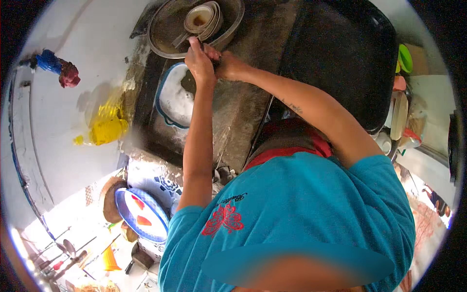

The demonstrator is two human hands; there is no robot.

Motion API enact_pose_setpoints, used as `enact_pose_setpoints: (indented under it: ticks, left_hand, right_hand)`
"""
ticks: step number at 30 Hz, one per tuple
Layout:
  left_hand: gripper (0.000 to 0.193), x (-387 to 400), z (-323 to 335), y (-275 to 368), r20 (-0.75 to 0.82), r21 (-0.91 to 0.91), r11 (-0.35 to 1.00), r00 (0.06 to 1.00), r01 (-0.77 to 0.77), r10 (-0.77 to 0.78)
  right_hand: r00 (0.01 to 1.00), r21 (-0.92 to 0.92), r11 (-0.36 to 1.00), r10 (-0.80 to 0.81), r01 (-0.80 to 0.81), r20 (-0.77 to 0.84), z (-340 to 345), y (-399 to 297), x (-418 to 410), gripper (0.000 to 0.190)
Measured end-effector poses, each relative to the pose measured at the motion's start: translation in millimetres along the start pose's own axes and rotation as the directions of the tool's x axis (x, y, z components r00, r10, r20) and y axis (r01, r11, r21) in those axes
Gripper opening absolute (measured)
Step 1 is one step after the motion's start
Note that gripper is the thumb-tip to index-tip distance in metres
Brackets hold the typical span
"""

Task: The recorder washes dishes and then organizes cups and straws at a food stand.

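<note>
My left hand [200, 62] and my right hand [230, 66] meet over the near rim of a metal basin [163, 31]. The fingers are curled against each other, and something dark shows between them, too hidden to name. In the basin is a stack of pale cups [215, 27] nested together, the top one with brown residue inside. A flat utensil handle [181, 39] lies beside the stack. Just below my hands, a blue-rimmed tub [160, 85] holds white foam and some dark water, partly covered by my left forearm.
The worn concrete counter [237, 106] carries both vessels. A large black glossy surface [339, 62] takes up the right. At left are a yellow bottle [107, 131] and hanging cloths [58, 67]. An oval blue-and-white tray [122, 215] stands low left; plates [398, 115] stand at right.
</note>
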State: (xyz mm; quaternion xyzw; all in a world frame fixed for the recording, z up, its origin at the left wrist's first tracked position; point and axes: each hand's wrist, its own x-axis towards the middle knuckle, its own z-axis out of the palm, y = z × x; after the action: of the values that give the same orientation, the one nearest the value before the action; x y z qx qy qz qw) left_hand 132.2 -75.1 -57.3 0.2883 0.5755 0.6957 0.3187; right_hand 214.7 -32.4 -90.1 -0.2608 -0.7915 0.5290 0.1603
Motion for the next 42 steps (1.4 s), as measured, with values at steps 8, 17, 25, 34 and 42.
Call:
enact_pose_setpoints:
  ticks: [8, 17, 25, 34, 42]
  left_hand:
    - [0.045, -2.0, -32.4, -28.4, -0.160, -0.581, 0.789, 0.923, 0.198, -0.350]
    - [0.032, -6.0, -58.3, -54.5, -0.134, -0.587, 0.759, 0.891, 0.281, -0.433]
    - [0.023, -28.1, -78.2, 41.4, 0.247, 0.227, 0.973, 0.969, -0.052, -0.006]
    - [0.039, -39.9, -83.6, 117.2, 0.102, 0.221, 0.964, 0.987, -0.147, 0.127]
    - [0.061, -22.8, -88.6, 138.6, 0.355, -0.002, 0.998, 0.933, 0.065, -0.060]
  right_hand:
    - [0.993, -0.506, 0.862, -0.023, -0.039, -0.117, 24.6, 21.2, 0.6, 0.029]
    - [0.983, -0.625, 0.773, 0.012, 0.106, 0.182, 26.4, 22.4, -6.8, 0.027]
    - [0.958, -0.208, 0.968, 0.184, -0.139, 0.219, -24.1, -1.5, -29.1, 0.056]
    - [0.974, 0.328, 0.944, 0.103, -0.032, -0.203, -71.0, -40.6, -25.3, 0.056]
    - [0.908, 0.493, 0.867, 0.148, 0.071, -0.392, -98.5, -60.7, -32.9, 0.051]
